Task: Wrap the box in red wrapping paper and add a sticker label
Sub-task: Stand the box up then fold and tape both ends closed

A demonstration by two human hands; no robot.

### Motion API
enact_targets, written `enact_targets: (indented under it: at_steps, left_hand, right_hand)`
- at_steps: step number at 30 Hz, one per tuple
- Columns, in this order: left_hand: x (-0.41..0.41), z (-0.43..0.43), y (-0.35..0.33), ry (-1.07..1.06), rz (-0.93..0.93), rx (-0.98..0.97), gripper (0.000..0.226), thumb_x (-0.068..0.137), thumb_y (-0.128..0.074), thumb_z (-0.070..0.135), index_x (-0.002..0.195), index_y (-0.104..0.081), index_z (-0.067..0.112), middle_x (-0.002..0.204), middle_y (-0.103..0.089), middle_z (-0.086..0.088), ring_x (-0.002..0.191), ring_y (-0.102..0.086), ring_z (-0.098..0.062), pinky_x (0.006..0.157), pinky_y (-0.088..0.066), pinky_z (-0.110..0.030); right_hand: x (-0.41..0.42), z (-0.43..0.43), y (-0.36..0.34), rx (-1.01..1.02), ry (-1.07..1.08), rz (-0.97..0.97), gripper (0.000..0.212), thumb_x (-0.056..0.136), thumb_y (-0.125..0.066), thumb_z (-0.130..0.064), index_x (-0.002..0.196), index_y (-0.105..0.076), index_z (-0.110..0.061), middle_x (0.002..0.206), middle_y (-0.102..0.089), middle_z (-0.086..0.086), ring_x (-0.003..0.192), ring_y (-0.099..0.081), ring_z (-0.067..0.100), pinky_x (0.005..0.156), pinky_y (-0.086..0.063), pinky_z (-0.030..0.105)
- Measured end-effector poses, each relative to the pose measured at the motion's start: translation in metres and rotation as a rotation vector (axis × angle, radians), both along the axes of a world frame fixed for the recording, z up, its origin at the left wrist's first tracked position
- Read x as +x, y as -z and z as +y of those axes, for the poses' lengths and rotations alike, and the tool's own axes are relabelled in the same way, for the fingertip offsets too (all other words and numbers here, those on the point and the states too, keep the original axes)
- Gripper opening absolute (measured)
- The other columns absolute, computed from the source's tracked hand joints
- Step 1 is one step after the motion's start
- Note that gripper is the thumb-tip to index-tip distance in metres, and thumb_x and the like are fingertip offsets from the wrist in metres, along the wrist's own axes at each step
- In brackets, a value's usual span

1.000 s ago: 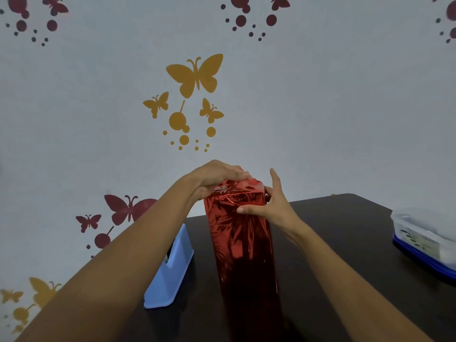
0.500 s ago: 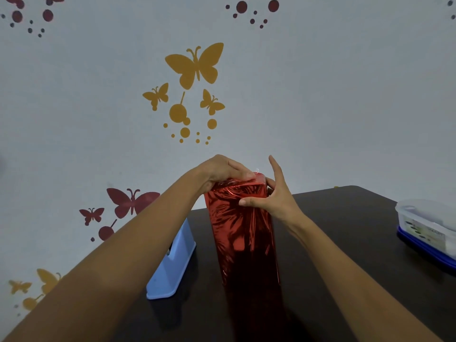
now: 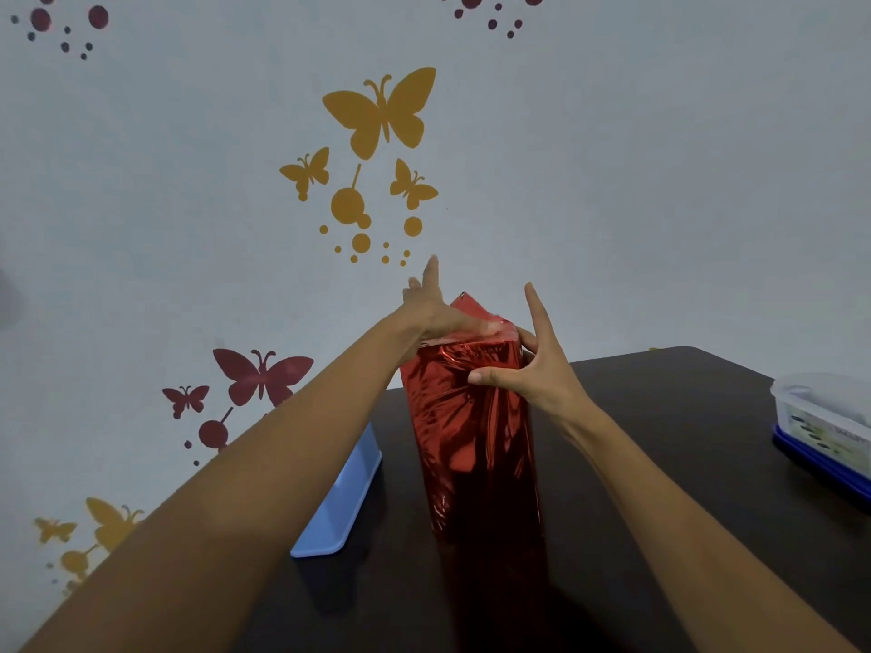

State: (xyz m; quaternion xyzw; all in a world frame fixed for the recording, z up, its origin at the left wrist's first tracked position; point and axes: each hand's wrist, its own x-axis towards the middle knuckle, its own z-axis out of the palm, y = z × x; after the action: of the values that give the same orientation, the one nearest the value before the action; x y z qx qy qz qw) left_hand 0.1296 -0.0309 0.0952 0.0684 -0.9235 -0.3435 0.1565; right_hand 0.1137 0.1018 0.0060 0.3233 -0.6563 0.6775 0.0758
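From the head camera, the box (image 3: pixel 471 440) stands on end in the middle of the frame. Its long axis runs straight up from the dark table (image 3: pixel 660 417), and the red wrapping paper (image 3: pixel 452 407) is already round its sides.

My left hand (image 3: pixel 433 318) comes in from the lower left and lies across the top end. Its fingers are straight and splayed, pointing toward the wall at the top of the frame, and its thumb side is pressed flat on the folded foil. My right hand (image 3: pixel 532 374) comes in from the lower right and holds the upper right corner. The thumb (image 3: pixel 485 377) lies across the near face, the lower fingers are curled against the right edge, and the forefinger sticks straight up, free.

One pointed flap (image 3: pixel 466 304) stands up behind the left hand, just above the top edge and between the two hands. I judge the top end is not yet closed. That flap lies above and beyond the left hand's fingers, so the left hand is the nearer one to fold it down while the right steadies the box.

The blue tape dispenser (image 3: pixel 349 501) sits just left of the box, under my left forearm. A lidded tub (image 3: pixel 825 417) sits well apart at the right edge. I can see no sticker label.
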Motion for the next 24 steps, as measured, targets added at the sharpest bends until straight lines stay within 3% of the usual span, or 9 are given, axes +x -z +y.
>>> enact_targets:
  at_steps: [6, 11, 13, 16, 18, 19, 21, 22, 24]
  left_hand:
    - [-0.014, 0.010, 0.001, -0.141, -0.078, -0.072, 0.130, 0.070, -0.078, 0.049, 0.147, 0.023, 0.021, 0.157, 0.018, -0.015, 0.144, 0.019, -0.028, 0.117, 0.000, -0.052]
    - [-0.012, 0.011, 0.014, -0.239, -0.043, -0.266, 0.110, 0.079, -0.053, 0.069, 0.149, 0.018, 0.020, 0.159, 0.009, -0.014, 0.146, 0.010, -0.027, 0.113, 0.009, -0.054]
    - [-0.005, 0.014, 0.009, -0.127, 0.016, -0.084, 0.104, 0.082, -0.049, 0.068, 0.150, 0.012, 0.019, 0.159, 0.007, -0.010, 0.147, 0.007, -0.025, 0.115, 0.004, -0.052]
    - [0.019, -0.001, -0.006, 0.045, 0.297, 0.386, 0.078, 0.090, -0.034, 0.065, 0.151, -0.015, 0.021, 0.158, -0.017, -0.002, 0.145, -0.016, -0.022, 0.115, -0.015, -0.045]
    - [0.040, -0.025, 0.000, 0.128, 0.425, 0.374, 0.080, 0.084, -0.038, 0.068, 0.150, -0.020, 0.026, 0.155, -0.026, 0.001, 0.141, -0.027, -0.018, 0.113, -0.020, -0.042]
    - [0.049, -0.042, 0.009, 0.190, 0.389, 0.352, 0.085, 0.079, -0.045, 0.065, 0.150, -0.015, 0.029, 0.155, -0.026, 0.001, 0.140, -0.029, -0.016, 0.115, -0.021, -0.041]
    - [0.064, -0.066, 0.038, 0.314, 0.134, 0.359, 0.098, 0.075, -0.065, 0.047, 0.151, -0.004, 0.032, 0.153, -0.025, 0.004, 0.139, -0.030, -0.015, 0.115, -0.022, -0.039]
    - [0.068, -0.072, 0.055, 0.352, 0.004, 0.370, 0.108, 0.073, -0.077, 0.034, 0.151, -0.003, 0.031, 0.150, -0.027, 0.007, 0.138, -0.032, -0.014, 0.115, -0.024, -0.037]
    - [0.066, -0.075, 0.083, 0.373, -0.123, 0.386, 0.108, 0.064, -0.085, 0.020, 0.149, -0.019, 0.025, 0.145, -0.041, 0.005, 0.132, -0.044, -0.015, 0.110, -0.034, -0.036]
  right_hand:
    - [-0.005, 0.003, 0.002, -0.007, 0.002, 0.021, 0.120, 0.061, -0.084, -0.016, 0.147, -0.005, -0.041, 0.142, -0.044, 0.007, 0.126, -0.040, 0.011, 0.105, -0.031, 0.028]
    - [-0.003, 0.000, 0.004, 0.016, 0.003, 0.041, 0.124, 0.057, -0.085, -0.020, 0.148, -0.002, -0.039, 0.121, -0.056, -0.006, 0.108, -0.056, 0.001, 0.103, -0.042, 0.029]
    - [-0.001, 0.001, 0.006, -0.011, -0.003, 0.016, 0.129, 0.053, -0.085, -0.027, 0.147, 0.001, -0.042, 0.131, -0.054, 0.001, 0.119, -0.054, 0.009, 0.107, -0.040, 0.035]
    - [0.001, 0.004, 0.008, -0.054, -0.039, -0.023, 0.132, 0.049, -0.085, -0.029, 0.146, 0.004, -0.044, 0.145, -0.042, 0.006, 0.130, -0.044, 0.016, 0.110, -0.034, 0.045]
    - [0.000, 0.006, 0.008, -0.049, -0.049, -0.028, 0.129, 0.055, -0.084, -0.023, 0.146, 0.005, -0.044, 0.151, -0.033, 0.005, 0.133, -0.039, 0.013, 0.111, -0.034, 0.037]
    - [-0.002, 0.007, 0.009, -0.054, -0.054, -0.034, 0.126, 0.060, -0.083, -0.017, 0.147, 0.005, -0.042, 0.152, -0.030, 0.004, 0.130, -0.038, 0.008, 0.106, -0.037, 0.026]
    - [-0.005, 0.007, 0.009, -0.079, -0.068, -0.044, 0.119, 0.069, -0.078, -0.005, 0.149, 0.004, -0.037, 0.151, -0.030, 0.000, 0.116, -0.042, -0.004, 0.083, -0.041, 0.001]
    - [-0.007, 0.007, 0.009, -0.085, -0.077, -0.051, 0.116, 0.071, -0.076, -0.002, 0.149, 0.003, -0.034, 0.150, -0.032, -0.001, 0.106, -0.044, -0.011, 0.072, -0.040, -0.004]
    - [-0.009, 0.005, 0.010, -0.095, -0.096, -0.064, 0.112, 0.072, -0.074, -0.002, 0.150, 0.000, -0.034, 0.150, -0.033, -0.003, 0.100, -0.045, -0.017, 0.068, -0.042, -0.002]
